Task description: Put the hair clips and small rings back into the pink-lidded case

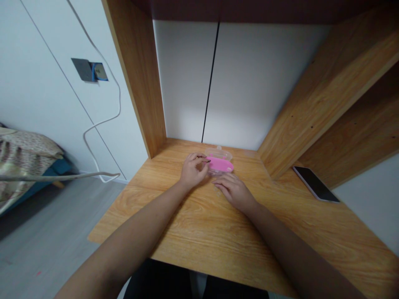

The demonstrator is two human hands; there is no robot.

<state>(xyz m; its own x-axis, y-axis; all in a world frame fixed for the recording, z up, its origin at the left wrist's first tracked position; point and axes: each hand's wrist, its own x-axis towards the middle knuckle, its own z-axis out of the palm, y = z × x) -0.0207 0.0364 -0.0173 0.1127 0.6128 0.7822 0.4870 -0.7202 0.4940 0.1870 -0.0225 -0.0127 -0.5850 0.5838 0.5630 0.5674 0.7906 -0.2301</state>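
Observation:
A small clear plastic box (222, 154) with a pink lid or insert (221, 165) lies on the wooden desk (193, 232) near the back wall. My left hand (192, 170) is at the box's left edge, its fingers pinched on a thin dark object (206, 160) that I cannot make out. My right hand (234, 191) rests palm down on the desk just in front of the box, fingers stretched toward it and close together, touching or almost touching the box's near edge.
A dark phone (315, 183) lies face up on the desk at the right, beside the wooden shelf unit (327, 95). A wooden side panel (137, 79) stands at the left. A white cable (102, 120) hangs from a wall socket (90, 70). Bedding (21, 158) is at far left.

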